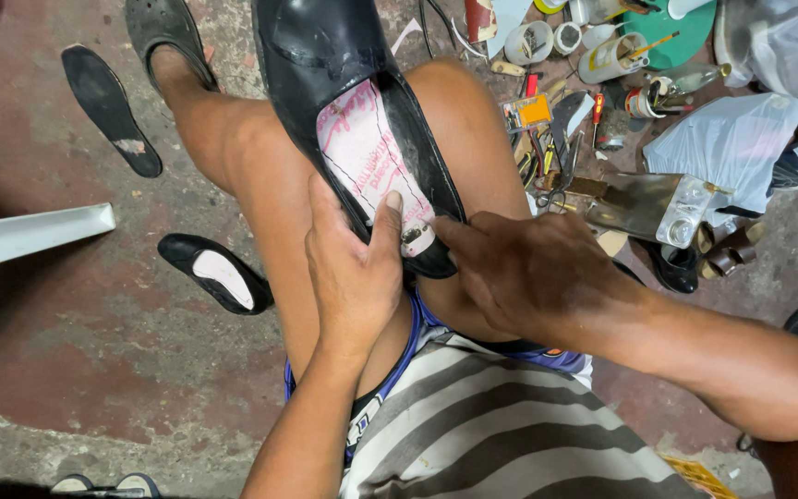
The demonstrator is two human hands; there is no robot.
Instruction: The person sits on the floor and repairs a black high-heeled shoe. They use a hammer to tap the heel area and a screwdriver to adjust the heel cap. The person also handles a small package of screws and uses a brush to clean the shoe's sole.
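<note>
**Black shoe, insole partly seated**

Black leather shoe [325, 55] lies across the person's knees. Its pale insole [371, 162] sits inside, heel end not yet flat. Left hand [353, 268] presses a thumb on it; right hand [528, 273] pinches the heel rim. A 2nd shoe [214, 271] waits on the floor [94, 360].

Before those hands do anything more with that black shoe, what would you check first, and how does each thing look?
1. Black shoe resting steady on the knee: ok.
2. Left hand pressing the pale insole with its thumb: ok.
3. Right hand at the shoe's heel edge: ok.
4. Insole lying flat at the heel end: cannot tell, the hands cover it.
5. Tools on the floor close to the right hand: ok.
6. Second shoe lying on the floor beside the leg: ok.
</note>
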